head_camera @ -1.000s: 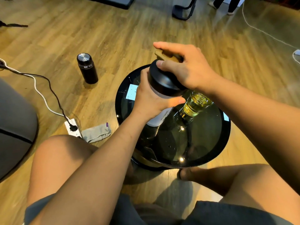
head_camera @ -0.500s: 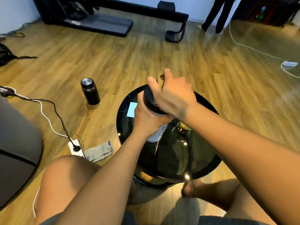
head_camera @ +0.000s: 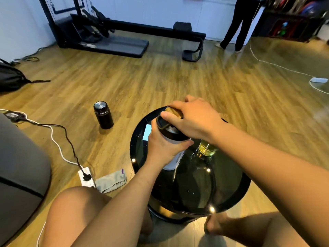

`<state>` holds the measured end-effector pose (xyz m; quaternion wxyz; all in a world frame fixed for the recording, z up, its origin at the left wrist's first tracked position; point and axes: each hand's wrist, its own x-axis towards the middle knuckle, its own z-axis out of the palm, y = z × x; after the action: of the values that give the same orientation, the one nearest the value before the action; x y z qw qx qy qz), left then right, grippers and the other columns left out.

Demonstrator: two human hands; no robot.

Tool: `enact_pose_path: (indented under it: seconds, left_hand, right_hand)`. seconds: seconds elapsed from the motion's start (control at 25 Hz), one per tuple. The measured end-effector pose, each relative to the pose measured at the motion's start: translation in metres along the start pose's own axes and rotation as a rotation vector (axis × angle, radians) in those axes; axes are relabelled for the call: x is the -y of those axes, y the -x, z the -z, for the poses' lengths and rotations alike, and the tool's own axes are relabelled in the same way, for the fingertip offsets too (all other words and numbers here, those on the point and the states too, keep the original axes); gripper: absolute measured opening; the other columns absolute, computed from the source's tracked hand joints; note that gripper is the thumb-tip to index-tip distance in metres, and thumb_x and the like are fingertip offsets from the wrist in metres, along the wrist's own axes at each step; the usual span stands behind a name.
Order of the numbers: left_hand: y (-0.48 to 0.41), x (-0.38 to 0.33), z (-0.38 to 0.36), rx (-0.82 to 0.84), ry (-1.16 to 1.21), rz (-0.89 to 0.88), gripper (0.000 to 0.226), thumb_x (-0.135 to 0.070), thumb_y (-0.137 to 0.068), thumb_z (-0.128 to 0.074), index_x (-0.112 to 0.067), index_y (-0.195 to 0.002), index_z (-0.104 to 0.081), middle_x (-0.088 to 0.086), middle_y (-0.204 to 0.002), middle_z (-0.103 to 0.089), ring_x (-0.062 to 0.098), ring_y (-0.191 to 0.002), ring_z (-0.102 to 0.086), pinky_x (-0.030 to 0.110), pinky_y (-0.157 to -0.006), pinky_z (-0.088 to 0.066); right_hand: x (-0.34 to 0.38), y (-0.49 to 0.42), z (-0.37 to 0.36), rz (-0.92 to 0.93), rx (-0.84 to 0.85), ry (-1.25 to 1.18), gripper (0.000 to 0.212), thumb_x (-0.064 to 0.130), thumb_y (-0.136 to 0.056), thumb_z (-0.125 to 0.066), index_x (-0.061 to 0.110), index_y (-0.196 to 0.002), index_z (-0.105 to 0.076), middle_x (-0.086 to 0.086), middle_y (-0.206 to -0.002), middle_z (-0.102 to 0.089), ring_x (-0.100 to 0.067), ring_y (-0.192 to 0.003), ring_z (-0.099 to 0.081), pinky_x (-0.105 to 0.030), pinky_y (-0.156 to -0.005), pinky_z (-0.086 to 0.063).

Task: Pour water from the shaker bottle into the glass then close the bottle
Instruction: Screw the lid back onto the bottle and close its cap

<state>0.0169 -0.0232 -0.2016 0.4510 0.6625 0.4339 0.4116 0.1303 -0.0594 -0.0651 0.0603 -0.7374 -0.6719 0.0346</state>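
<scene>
Holding the bottle (head_camera: pixel 175 160) round its upper body with the left grip (head_camera: pixel 163 148), fingers and thumb curled tight on the white wall. Clamping the black lid (head_camera: pixel 161 122) from above with the right grip (head_camera: pixel 194 120), thumb on the near rim and fingers bent over the tan cap (head_camera: pixel 173 111) on top. Underneath everything, a wooden floor (head_camera: pixel 178 77). Against the far wall, a black treadmill (head_camera: pixel 106 41), and to its right a standing person (head_camera: pixel 236 24) seen only from the waist down. At the left edge, a grey cushion (head_camera: pixel 17 166), cut off by the frame. Right in front of the bare knees, a round black counter (head_camera: pixel 236 198) with a glossy dark top. On the counter's far left part, the bottle, leaning a little with its lid end toward the far left; cannot tell whether its base touches the top. Just beside the bottle on the right, a yellowish glass (head_camera: pixel 207 148), upright on the counter and partly hidden under the right wrist; contents not readable. Behind the left grip, a pale blue slip (head_camera: pixel 147 132) lying flat on the counter. On the floor well left of the counter, an upright dark flask (head_camera: pixel 103 114) with a silver top. Nearer the left knee, a grey cloth (head_camera: pixel 112 180) touching a white power strip (head_camera: pixel 86 177) with a black plug in it.
</scene>
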Motion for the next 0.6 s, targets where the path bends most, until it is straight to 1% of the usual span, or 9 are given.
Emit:
enact_pose_path:
  seconds: [0.12, 0.16, 0.24, 0.32, 0.36, 0.44, 0.48, 0.52, 0.6]
  left_hand:
    - [0.000, 0.001, -0.001, 0.013, 0.012, 0.024, 0.089, -0.055, -0.044, -0.098, -0.064, -0.107, -0.035, -0.016, -0.105, -0.067, -0.012, -0.092, -0.064, 0.008, -0.064, -0.049]
    - [0.001, 0.002, -0.001, 0.008, 0.018, 0.017, 0.086, -0.052, -0.046, -0.099, -0.061, -0.106, -0.038, -0.015, -0.101, -0.067, -0.012, -0.090, -0.063, 0.007, -0.061, -0.047]
    - [0.001, 0.003, -0.001, -0.002, 0.032, 0.005, 0.081, -0.047, -0.048, -0.099, -0.046, -0.106, -0.043, -0.012, -0.096, -0.067, -0.008, -0.087, -0.064, 0.006, -0.058, -0.046]
    - [0.001, 0.003, -0.002, -0.009, 0.036, 0.000, 0.081, -0.048, -0.048, -0.100, -0.052, -0.105, -0.042, -0.014, -0.097, -0.068, -0.011, -0.090, -0.064, 0.005, -0.061, -0.046]
    - [0.001, 0.001, -0.002, -0.016, 0.032, -0.009, 0.085, -0.047, -0.048, -0.101, -0.060, -0.105, -0.039, -0.016, -0.100, -0.067, -0.015, -0.094, -0.062, 0.002, -0.065, -0.046]
    - [0.002, 0.000, 0.000, -0.029, 0.023, -0.037, 0.093, -0.044, -0.050, -0.102, -0.071, -0.107, -0.034, -0.021, -0.107, -0.064, -0.022, -0.100, -0.058, -0.001, -0.072, -0.044]
    - [0.002, 0.000, 0.000, -0.032, 0.019, -0.047, 0.093, -0.044, -0.050, -0.102, -0.069, -0.110, -0.035, -0.022, -0.109, -0.064, -0.022, -0.101, -0.057, -0.001, -0.073, -0.044]
    - [0.002, 0.001, -0.001, -0.029, 0.017, -0.048, 0.092, -0.044, -0.051, -0.102, -0.061, -0.115, -0.038, -0.021, -0.109, -0.065, -0.020, -0.101, -0.058, 0.000, -0.072, -0.044]
    - [0.003, 0.002, -0.002, -0.014, 0.019, -0.032, 0.088, -0.042, -0.051, -0.101, -0.046, -0.115, -0.040, -0.020, -0.101, -0.066, -0.020, -0.093, -0.060, 0.000, -0.064, -0.044]
  right_hand:
    - [0.009, 0.008, -0.009, -0.078, -0.106, 0.161, 0.079, 0.080, -0.085, -0.015, 0.018, -0.118, -0.054, -0.018, -0.101, -0.054, -0.037, -0.081, -0.053, -0.041, -0.071, -0.043]
    - [0.010, 0.010, -0.009, -0.090, -0.109, 0.176, 0.083, 0.082, -0.084, -0.016, 0.016, -0.117, -0.053, -0.016, -0.097, -0.051, -0.034, -0.072, -0.050, -0.039, -0.065, -0.041]
    - [0.007, 0.011, -0.005, -0.120, -0.073, 0.186, 0.089, 0.086, -0.078, -0.019, 0.014, -0.118, -0.052, -0.010, -0.092, -0.043, -0.028, -0.069, -0.045, -0.037, -0.061, -0.037]
    - [-0.002, 0.006, 0.003, -0.120, 0.013, 0.182, 0.092, 0.088, -0.076, -0.023, 0.016, -0.127, -0.050, -0.012, -0.101, -0.049, -0.028, -0.084, -0.052, -0.036, -0.067, -0.041]
    - [-0.006, 0.003, 0.008, -0.079, 0.074, 0.148, 0.090, 0.087, -0.077, -0.029, 0.021, -0.137, -0.044, -0.014, -0.117, -0.051, -0.030, -0.101, -0.054, -0.037, -0.074, -0.045]
    - [-0.014, 0.000, 0.015, 0.079, 0.152, 0.070, 0.084, 0.077, -0.083, -0.044, 0.038, -0.153, -0.018, -0.009, -0.155, -0.031, -0.029, -0.136, -0.037, -0.039, -0.095, -0.043]
    - [-0.017, 0.001, 0.015, 0.139, 0.172, 0.028, 0.083, 0.071, -0.086, -0.047, 0.043, -0.154, -0.009, -0.004, -0.162, -0.023, -0.026, -0.143, -0.030, -0.037, -0.100, -0.039]
    - [-0.017, 0.004, 0.012, 0.158, 0.182, -0.027, 0.082, 0.067, -0.089, -0.047, 0.043, -0.155, -0.006, -0.002, -0.162, -0.024, -0.025, -0.144, -0.030, -0.035, -0.102, -0.037]
    - [-0.014, 0.010, 0.000, 0.078, 0.131, -0.103, 0.085, 0.071, -0.088, -0.041, 0.035, -0.157, -0.007, -0.009, -0.157, -0.034, -0.031, -0.140, -0.036, -0.037, -0.104, -0.037]
